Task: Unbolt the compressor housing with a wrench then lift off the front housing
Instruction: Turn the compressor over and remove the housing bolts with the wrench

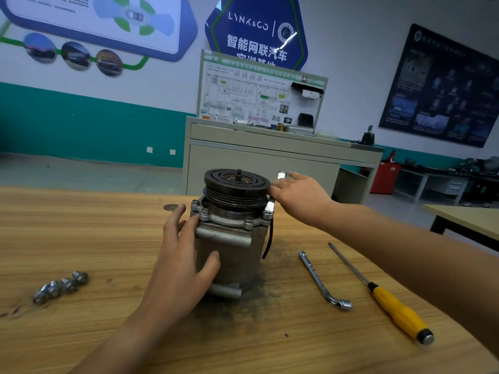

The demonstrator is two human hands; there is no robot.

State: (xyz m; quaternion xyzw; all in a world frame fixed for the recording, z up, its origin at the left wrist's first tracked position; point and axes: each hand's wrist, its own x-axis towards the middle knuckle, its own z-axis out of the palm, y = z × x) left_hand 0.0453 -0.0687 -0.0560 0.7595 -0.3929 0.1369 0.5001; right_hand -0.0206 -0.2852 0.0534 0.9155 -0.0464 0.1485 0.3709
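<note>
A grey metal compressor stands upright on the wooden table, with a black grooved pulley on top and the front housing flange just below it. My left hand wraps around the left side of the compressor body. My right hand rests against the pulley's right edge, fingers spread, above a flange ear. An L-shaped socket wrench lies on the table to the right, untouched. Several removed bolts lie in a row at the left.
A yellow-handled screwdriver lies to the right of the wrench. A small metal washer sits behind my left hand. Dark grime surrounds the compressor's base. A grey training cabinet stands beyond the table's far edge.
</note>
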